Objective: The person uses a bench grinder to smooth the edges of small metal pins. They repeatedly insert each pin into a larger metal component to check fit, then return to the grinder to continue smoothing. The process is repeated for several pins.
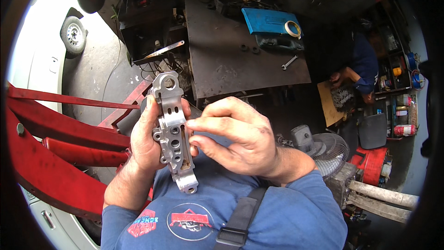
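In the head view, the left hand is wrapped around a long machined metal casting, held upright before the chest. The right hand is half curled, thumb and forefinger narrowly apart beside the casting's long right-hand slot; whether they touch it is unclear. The step in hand looks like close handling or checking of this slot; any finger move there calls for a steady left grip. Red steel beams crowd the left; a fan stands right. Far off, a dark worktop carries a wrench and a blue case. Nothing blocks the fingers.
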Tool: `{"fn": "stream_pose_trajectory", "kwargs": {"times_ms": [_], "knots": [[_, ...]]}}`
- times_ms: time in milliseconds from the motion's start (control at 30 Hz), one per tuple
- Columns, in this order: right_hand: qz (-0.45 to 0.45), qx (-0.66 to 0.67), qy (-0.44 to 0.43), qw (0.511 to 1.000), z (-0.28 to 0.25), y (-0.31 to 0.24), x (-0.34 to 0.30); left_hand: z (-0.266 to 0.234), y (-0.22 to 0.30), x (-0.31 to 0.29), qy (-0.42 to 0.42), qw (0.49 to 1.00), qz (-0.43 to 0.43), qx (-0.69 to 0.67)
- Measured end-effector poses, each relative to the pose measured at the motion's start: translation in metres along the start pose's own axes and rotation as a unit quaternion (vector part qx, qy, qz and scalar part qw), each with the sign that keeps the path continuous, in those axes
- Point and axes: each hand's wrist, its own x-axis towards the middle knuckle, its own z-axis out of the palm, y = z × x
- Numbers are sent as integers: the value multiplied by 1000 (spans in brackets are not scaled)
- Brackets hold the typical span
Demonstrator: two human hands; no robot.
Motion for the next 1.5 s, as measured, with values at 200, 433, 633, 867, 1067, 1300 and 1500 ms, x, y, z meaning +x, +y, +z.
{"fn": "stream_pose_trajectory", "kwargs": {"times_ms": [200, 433, 633, 867, 1067, 1300, 1500], "knots": [[-83, -97, 7, 992, 20, 8, 8, 1, -9, -3, 150, 960, 166, 168], [-10, 35, -23, 999, 24, 23, 19, -1, -8, -7, 196, 921, 182, 284], [200, 256, -88, 942, 23, 20, 19, -4, -4, -10, 158, 937, 177, 256], [150, 249, -95, 952, 18, 9, 21, 0, 2, -21, 98, 928, 212, 291], [190, 283, -119, 933, 22, 8, 19, 1, 4, -30, 61, 895, 232, 377], [263, 387, -127, 874, 27, 7, 20, -3, 10, -37, 25, 900, 221, 376], [275, 378, -130, 874, 31, 6, 23, -5, 12, -40, 28, 897, 215, 385]]}}
